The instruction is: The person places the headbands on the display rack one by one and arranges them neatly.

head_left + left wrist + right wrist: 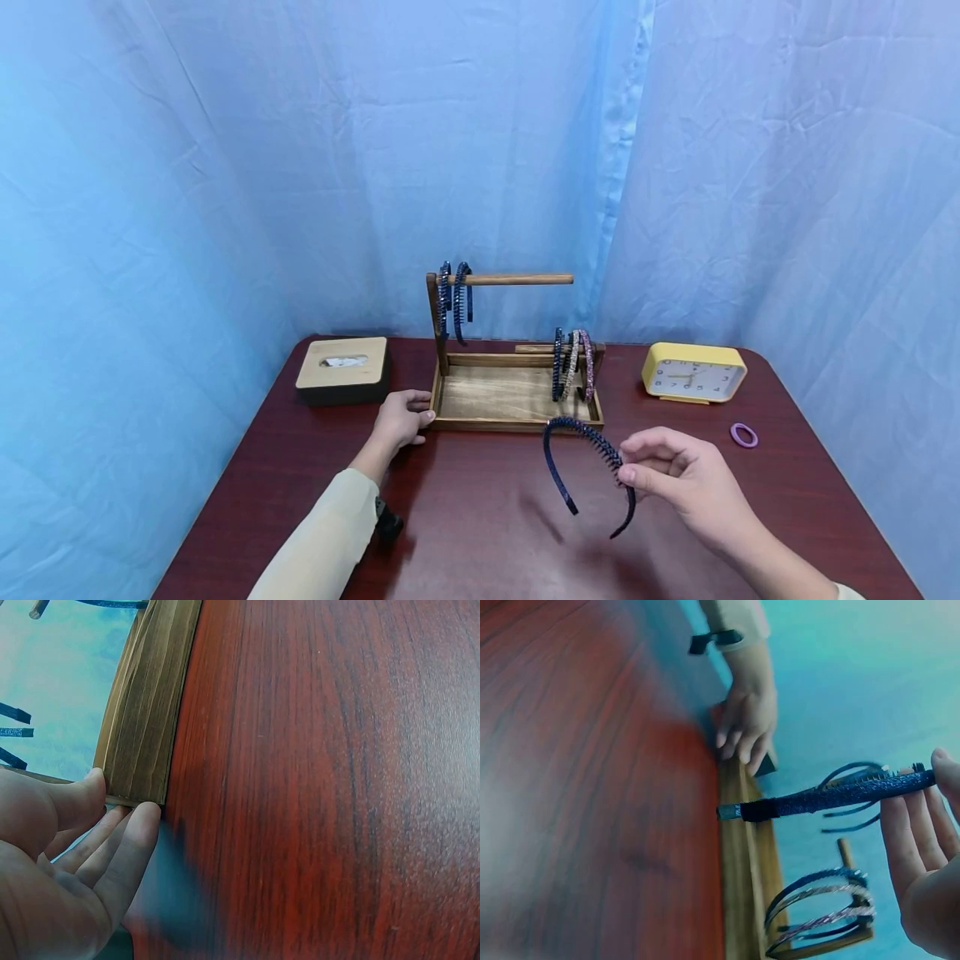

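Note:
In the head view my right hand (686, 479) pinches a dark blue toothed headband (588, 429) between thumb and fingers, above the table in front of the wooden headband rack (517, 425). The right wrist view shows the same headband (832, 796) nearly edge-on. My left hand (401, 419) grips the rack's front left corner, its thumb at the inner side of the wall (142, 727) and fingers outside. Two dark headbands (461, 304) hang on the upper bar at its left end. On the lower bar hang a dark, a beige and a pink-purple headband (588, 367).
A tissue box (345, 371) with a light wooden lid stands left of the rack. To the right are a yellow alarm clock (693, 372) and a small purple ring (744, 435). Blue curtains (480, 150) hang behind and beside the reddish-brown table (465, 517).

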A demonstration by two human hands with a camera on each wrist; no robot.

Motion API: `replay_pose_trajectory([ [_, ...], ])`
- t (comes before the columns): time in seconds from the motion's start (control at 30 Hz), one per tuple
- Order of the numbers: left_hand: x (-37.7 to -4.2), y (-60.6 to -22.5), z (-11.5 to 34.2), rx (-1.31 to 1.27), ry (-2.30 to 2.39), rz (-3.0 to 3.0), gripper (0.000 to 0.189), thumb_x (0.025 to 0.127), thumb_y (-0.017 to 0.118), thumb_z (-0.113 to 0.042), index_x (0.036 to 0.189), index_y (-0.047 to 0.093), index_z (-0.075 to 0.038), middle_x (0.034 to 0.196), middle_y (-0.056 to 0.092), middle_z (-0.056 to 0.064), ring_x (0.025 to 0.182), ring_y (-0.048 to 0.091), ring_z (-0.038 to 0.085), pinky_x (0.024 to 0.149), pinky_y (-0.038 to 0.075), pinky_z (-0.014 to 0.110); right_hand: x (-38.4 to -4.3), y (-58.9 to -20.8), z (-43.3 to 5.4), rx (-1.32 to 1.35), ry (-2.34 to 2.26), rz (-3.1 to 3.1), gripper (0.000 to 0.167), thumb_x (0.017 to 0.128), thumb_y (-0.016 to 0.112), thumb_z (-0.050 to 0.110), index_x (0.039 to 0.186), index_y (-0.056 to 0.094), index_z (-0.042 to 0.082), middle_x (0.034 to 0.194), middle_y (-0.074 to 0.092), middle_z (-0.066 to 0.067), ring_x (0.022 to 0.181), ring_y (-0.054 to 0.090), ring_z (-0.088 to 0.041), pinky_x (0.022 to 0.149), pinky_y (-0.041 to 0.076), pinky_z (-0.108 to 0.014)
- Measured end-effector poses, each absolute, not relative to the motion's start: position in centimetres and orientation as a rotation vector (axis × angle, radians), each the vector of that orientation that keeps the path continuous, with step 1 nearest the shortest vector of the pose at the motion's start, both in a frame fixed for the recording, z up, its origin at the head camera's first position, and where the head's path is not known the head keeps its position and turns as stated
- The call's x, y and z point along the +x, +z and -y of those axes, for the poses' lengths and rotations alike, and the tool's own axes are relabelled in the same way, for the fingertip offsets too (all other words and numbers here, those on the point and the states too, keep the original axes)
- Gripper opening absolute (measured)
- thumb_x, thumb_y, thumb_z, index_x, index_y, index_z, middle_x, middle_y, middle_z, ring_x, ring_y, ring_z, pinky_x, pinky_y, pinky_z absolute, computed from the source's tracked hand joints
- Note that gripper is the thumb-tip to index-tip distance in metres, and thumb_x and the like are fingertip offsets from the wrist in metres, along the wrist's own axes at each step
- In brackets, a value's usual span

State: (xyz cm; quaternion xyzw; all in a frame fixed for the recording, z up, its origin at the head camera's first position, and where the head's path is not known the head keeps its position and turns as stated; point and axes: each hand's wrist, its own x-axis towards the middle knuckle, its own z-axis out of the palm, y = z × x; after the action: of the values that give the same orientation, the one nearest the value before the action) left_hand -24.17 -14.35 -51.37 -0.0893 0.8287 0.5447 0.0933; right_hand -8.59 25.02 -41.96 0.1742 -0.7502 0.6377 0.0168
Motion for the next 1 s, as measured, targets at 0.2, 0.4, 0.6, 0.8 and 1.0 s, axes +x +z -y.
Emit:
replay_pose_trajectory([
  [0.2, -24.1, -51.4, 14.4, -0.264, 1.607, -2.467, 0.04, 0.098, 0.068, -0.005, 0.138, 0.064, -0.008, 0.131, 0.068, 0.017, 0.099, 0.072, 0.029, 0.063, 0.062, 0.037, -8.7, -40.6, -24.7, 0.541, 2.287, 2.244, 0.047, 0.098, 0.062, -0.008, 0.142, 0.058, 0.009, 0.11, 0.074, 0.001, 0.097, 0.075, -0.014, 0.078, 0.063, -0.037],
  [0.4, -24.1, -51.4, 14.4, -0.248, 1.616, -2.465, 0.04, 0.098, 0.068, -0.005, 0.138, 0.064, -0.007, 0.131, 0.067, 0.018, 0.099, 0.072, 0.03, 0.063, 0.062, 0.039, -8.6, -40.5, -24.4, 0.526, 2.588, 2.119, 0.044, 0.102, 0.053, -0.008, 0.143, 0.059, 0.009, 0.114, 0.072, 0.0, 0.108, 0.073, -0.016, 0.09, 0.06, -0.038],
  [0.6, -24.1, -51.4, 14.4, -0.252, 1.616, -2.464, 0.04, 0.098, 0.068, -0.005, 0.138, 0.064, -0.008, 0.13, 0.068, 0.017, 0.099, 0.072, 0.03, 0.064, 0.062, 0.039, -9.2, -39.1, -24.6, 0.486, 2.576, 2.027, 0.04, 0.101, 0.055, -0.009, 0.136, 0.063, 0.007, 0.108, 0.069, 0.0, 0.103, 0.073, -0.014, 0.09, 0.06, -0.035],
  [0.8, -24.0, -51.3, 14.3, -0.25, 1.614, -2.465, 0.04, 0.099, 0.068, -0.005, 0.138, 0.064, -0.008, 0.131, 0.067, 0.017, 0.099, 0.072, 0.03, 0.065, 0.062, 0.039, -11.1, -37.0, -25.1, 0.405, 2.475, 1.914, 0.039, 0.097, 0.06, -0.012, 0.129, 0.069, 0.008, 0.1, 0.068, 0.001, 0.094, 0.075, -0.013, 0.083, 0.061, -0.031],
  [1.0, -24.1, -51.2, 14.4, -0.261, 1.606, -2.459, 0.04, 0.098, 0.068, -0.004, 0.138, 0.064, -0.007, 0.132, 0.067, 0.018, 0.099, 0.072, 0.03, 0.064, 0.062, 0.039, -14.0, -34.8, -25.6, 0.267, 2.321, 1.916, 0.04, 0.095, 0.071, -0.002, 0.133, 0.068, 0.009, 0.098, 0.065, 0.001, 0.091, 0.074, -0.01, 0.079, 0.062, -0.03],
])
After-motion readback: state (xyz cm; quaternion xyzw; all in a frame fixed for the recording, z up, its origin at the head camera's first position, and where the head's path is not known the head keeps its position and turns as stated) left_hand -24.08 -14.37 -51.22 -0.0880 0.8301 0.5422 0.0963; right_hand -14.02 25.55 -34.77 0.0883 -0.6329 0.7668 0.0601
